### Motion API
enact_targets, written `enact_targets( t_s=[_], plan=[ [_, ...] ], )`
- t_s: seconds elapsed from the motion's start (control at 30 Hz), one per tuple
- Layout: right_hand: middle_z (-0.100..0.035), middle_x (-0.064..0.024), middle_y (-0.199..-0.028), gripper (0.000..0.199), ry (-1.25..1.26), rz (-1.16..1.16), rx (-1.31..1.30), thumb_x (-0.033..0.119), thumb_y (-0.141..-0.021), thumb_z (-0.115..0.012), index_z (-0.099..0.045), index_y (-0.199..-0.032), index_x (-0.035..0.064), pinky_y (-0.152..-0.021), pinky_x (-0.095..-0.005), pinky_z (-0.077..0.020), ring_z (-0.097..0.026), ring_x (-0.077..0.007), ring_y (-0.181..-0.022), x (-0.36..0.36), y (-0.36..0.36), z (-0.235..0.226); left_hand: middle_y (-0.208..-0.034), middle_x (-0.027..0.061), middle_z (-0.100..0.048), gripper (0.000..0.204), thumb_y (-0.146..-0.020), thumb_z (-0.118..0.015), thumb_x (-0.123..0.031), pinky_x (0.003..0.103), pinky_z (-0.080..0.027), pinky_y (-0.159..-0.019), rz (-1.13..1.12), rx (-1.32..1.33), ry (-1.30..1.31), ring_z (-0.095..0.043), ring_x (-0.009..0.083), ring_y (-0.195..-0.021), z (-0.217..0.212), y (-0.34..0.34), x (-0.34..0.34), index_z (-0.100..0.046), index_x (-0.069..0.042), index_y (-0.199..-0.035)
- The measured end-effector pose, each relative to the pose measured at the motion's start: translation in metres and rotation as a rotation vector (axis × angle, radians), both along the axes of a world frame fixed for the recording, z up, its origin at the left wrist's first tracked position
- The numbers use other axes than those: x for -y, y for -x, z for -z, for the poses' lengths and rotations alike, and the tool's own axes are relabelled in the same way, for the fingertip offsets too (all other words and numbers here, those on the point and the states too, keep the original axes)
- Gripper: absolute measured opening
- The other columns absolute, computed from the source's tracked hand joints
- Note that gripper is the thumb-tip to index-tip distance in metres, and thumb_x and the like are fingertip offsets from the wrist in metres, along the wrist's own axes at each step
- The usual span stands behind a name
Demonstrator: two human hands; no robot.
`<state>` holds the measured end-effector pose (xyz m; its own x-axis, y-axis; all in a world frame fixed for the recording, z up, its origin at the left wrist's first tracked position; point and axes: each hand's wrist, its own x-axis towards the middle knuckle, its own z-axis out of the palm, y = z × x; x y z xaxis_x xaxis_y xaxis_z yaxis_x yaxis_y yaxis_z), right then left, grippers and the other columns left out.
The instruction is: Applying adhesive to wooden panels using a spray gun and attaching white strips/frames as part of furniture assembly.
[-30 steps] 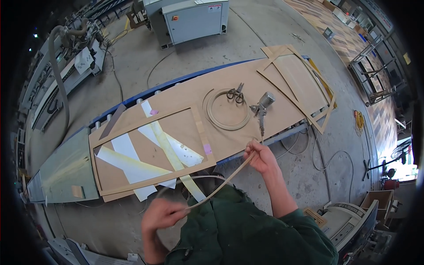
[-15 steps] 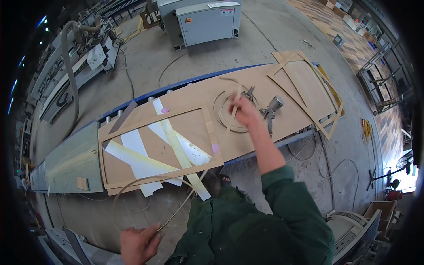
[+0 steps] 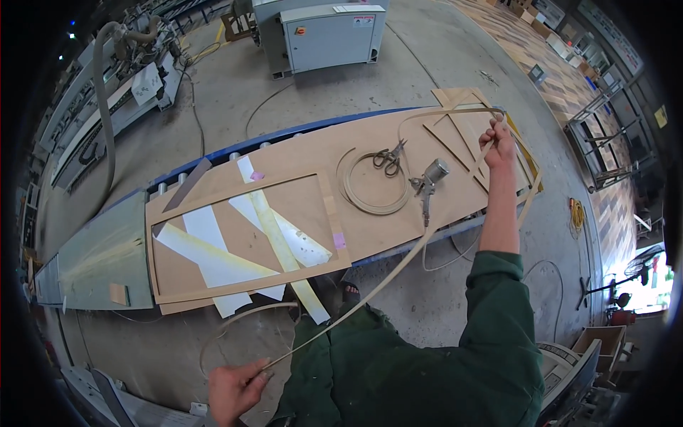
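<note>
A long beige strip of edge banding (image 3: 371, 290) runs diagonally between my two hands. My left hand (image 3: 238, 388), low in the view, pinches it between thumb and fingers, and a loop of strip curves behind toward the board. Up at the right, my raised right hand (image 3: 499, 144) is closed around the strip, whose free part arcs back left over the board. On the brown board lies a loose coil of the same banding (image 3: 375, 211). Scissors (image 3: 388, 159) rest on the coil's upper edge. Beside it stands a spray gun (image 3: 427, 186) with a metal cup.
A rectangular wooden frame (image 3: 332, 213) lies on the board's left part, with white and yellowed strips (image 3: 213, 252) across it. Thin wooden frame pieces (image 3: 455, 96) overlap at the right end. A grey cabinet (image 3: 331, 43) stands beyond the roller table. A hose (image 3: 435, 269) hangs off its near edge.
My right hand has moved right and away from the coil, drawing the strip out long. The coil and scissors now show uncovered. My left hand has shifted slightly right, still pinching the strip.
</note>
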<state>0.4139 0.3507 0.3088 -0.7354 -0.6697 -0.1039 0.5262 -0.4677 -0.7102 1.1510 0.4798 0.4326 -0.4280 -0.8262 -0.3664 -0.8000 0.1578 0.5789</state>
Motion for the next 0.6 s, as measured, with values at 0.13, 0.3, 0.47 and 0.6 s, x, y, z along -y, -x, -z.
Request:
enact_targets(
  t_s=[0.13, 0.3, 0.47, 0.6],
  plan=[
    [-0.065, -0.0031, -0.106, 0.018, 0.101, 0.050, -0.110, 0.012, -0.105, -0.058, -0.063, -0.122, 0.0113, -0.066, -0.0273, -0.0496, -0.057, -0.0108, -0.073, -0.039, -0.004, -0.053, -0.066, 0.0164, -0.065, 0.027, -0.079, -0.078, -0.014, 0.034, -0.050, -0.057, -0.034, -0.001, 0.002, -0.065, 0.0264, -0.056, 0.004, -0.010, 0.019, -0.079, -0.005, -0.105],
    [-0.067, -0.0042, -0.109, 0.019, 0.225, 0.150, -0.207, 0.012, -0.105, -0.056, -0.063, -0.122, 0.0107, -0.066, -0.0279, -0.0490, -0.059, -0.0118, -0.077, -0.056, 0.021, -0.079, -0.066, 0.0159, -0.066, 0.028, -0.079, -0.079, -0.014, 0.033, -0.050, -0.057, -0.014, -0.126, -0.053, -0.064, 0.0200, -0.056, 0.006, -0.006, 0.039, -0.078, -0.003, -0.105],
    [-0.067, -0.0035, -0.109, 0.023, 0.268, 0.126, -0.250, 0.012, -0.105, -0.056, -0.062, -0.127, 0.0116, -0.068, -0.0288, -0.0501, -0.059, -0.0119, -0.077, -0.067, 0.005, -0.114, -0.064, 0.0146, -0.064, 0.026, -0.080, -0.077, -0.014, 0.031, -0.048, -0.056, -0.009, -0.054, -0.020, -0.061, 0.0165, -0.055, 0.007, 0.005, 0.050, -0.078, -0.002, -0.104],
    [-0.066, -0.0025, -0.108, 0.029, 0.306, 0.200, -0.467, 0.013, -0.105, -0.057, -0.059, -0.133, 0.0113, -0.070, -0.0285, -0.0502, -0.057, -0.0107, -0.078, -0.079, 0.003, -0.136, -0.062, 0.0166, -0.061, 0.023, -0.080, -0.077, -0.018, 0.032, -0.045, -0.054, -0.108, -0.146, -0.106, -0.058, 0.0203, -0.053, 0.009, -0.007, 0.045, -0.078, -0.002, -0.097]
  ],
)
